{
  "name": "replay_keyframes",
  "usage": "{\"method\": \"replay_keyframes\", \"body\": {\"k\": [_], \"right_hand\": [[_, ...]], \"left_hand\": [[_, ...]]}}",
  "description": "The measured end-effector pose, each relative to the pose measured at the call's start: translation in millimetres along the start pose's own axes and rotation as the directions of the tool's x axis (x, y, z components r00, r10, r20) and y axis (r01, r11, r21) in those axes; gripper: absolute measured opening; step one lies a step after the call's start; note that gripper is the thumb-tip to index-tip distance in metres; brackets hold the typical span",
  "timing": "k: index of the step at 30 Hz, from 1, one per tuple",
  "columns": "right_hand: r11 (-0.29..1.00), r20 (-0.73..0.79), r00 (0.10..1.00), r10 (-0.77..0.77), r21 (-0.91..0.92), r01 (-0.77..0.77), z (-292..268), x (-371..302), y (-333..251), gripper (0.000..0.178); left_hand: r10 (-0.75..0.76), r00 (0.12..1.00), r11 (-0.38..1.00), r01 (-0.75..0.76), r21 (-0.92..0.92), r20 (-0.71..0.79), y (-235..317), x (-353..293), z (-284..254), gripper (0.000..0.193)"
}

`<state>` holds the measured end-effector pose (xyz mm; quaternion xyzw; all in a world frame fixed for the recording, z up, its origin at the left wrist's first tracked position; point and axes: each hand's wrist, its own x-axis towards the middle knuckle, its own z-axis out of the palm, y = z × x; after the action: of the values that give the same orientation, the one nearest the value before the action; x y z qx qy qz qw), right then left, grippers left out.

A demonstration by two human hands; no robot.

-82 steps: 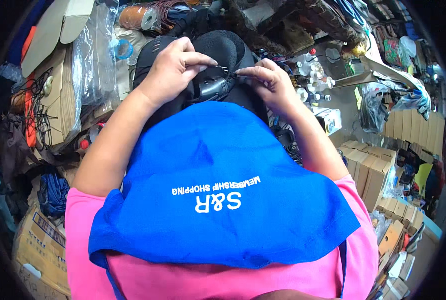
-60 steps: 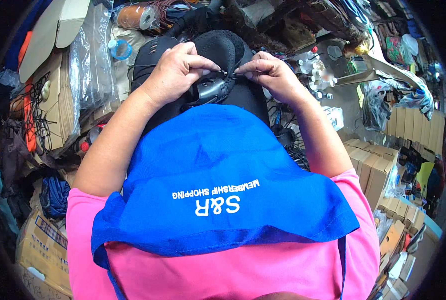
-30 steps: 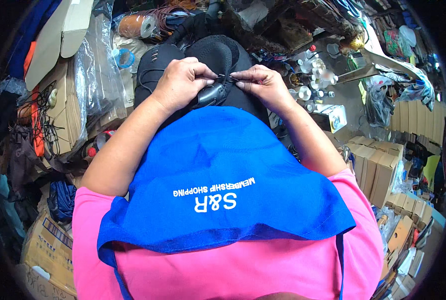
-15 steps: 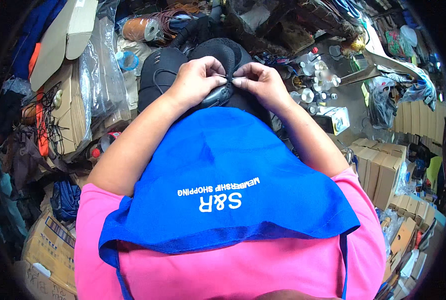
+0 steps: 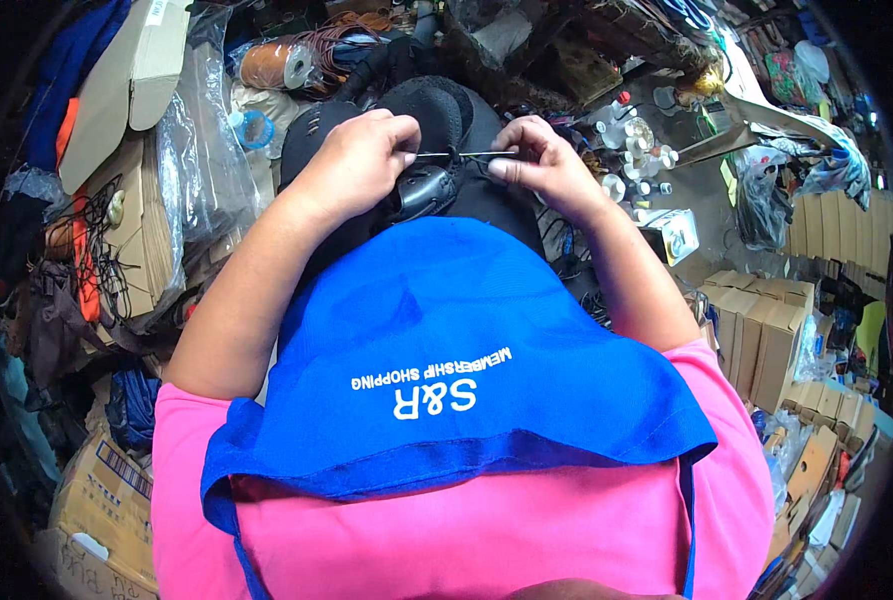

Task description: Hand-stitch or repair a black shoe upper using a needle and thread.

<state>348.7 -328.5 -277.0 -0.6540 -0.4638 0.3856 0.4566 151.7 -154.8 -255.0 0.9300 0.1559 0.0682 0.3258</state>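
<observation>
A black shoe (image 5: 428, 188) lies in my lap beyond the apron (image 5: 446, 320), its opening towards the far side. A thin, light thread (image 5: 474, 153) runs straight across the shoe's edge between my two hands. My left hand (image 5: 361, 160) is closed in a pinch on the thread's left part, over the shoe's left side. On the right, my right hand (image 5: 544, 168) pinches the other part between thumb and forefinger, just off the shoe. Where the thread meets the shoe is too small to make out.
An orange spool (image 5: 276, 65) lies at the far left near cardboard sheets (image 5: 151, 215) and clear plastic. Several small bottles (image 5: 626, 135) stand beyond my right hand. Stacked cardboard boxes (image 5: 761, 335) are on the right, and a carton (image 5: 101, 500) is at the lower left.
My hands have moved apart, the left one leftward and the right one rightward. A longer stretch of thread now shows taut between them.
</observation>
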Motion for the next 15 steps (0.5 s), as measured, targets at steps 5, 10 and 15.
{"method": "replay_keyframes", "body": {"k": [5,10,15], "right_hand": [[0.952,-0.044,0.996,-0.071,-0.302,0.055,4.5,-28.7,5.6,0.022],[0.983,-0.074,0.997,0.017,-0.183,-0.031,-2.7,-39.3,-11.0,0.013],[0.498,-0.080,0.947,-0.310,-0.862,0.090,-34.6,11.8,-5.7,0.018]], "left_hand": [[-0.011,0.995,1.000,0.014,-0.026,0.101,11.4,6.2,1.1,0.014],[0.109,0.987,0.993,-0.114,0.038,0.115,6.1,10.4,6.6,0.013],[0.191,0.973,0.974,-0.204,0.094,0.133,7.1,13.0,5.1,0.010]]}}
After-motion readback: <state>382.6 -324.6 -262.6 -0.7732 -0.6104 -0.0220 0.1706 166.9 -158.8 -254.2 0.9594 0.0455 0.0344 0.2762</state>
